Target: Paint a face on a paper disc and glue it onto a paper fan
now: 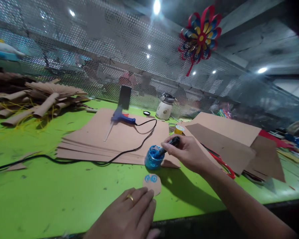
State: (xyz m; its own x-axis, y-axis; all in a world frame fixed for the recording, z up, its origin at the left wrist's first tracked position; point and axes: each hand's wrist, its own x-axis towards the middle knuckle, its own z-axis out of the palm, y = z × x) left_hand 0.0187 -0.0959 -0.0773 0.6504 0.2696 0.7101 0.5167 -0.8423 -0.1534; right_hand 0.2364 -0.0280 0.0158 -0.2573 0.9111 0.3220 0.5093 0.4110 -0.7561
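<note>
Between the fingers of my right hand (186, 151) is a black marker pen (173, 142), its lower end inside the mouth of a small jar of blue paint (153, 162). The jar stands on the green table by the front edge of a stack of brown paper sheets. In front of it lies a small rounded piece of brown paper (152, 188) with two blue swirls painted near its top. My left hand (132, 209), with a gold ring, rests palm down, its fingers extended and their tips touching the lower left of that piece.
A blue glue gun (122, 116) lies on the brown sheets (89, 132), its black cord (119, 154) running left across the table. Red-handled scissors (224, 166) and more brown sheets (219, 142) are at right. Behind stand a yellow spool (179, 129) and a white bottle (164, 109). Paper rolls (46, 105) pile up left.
</note>
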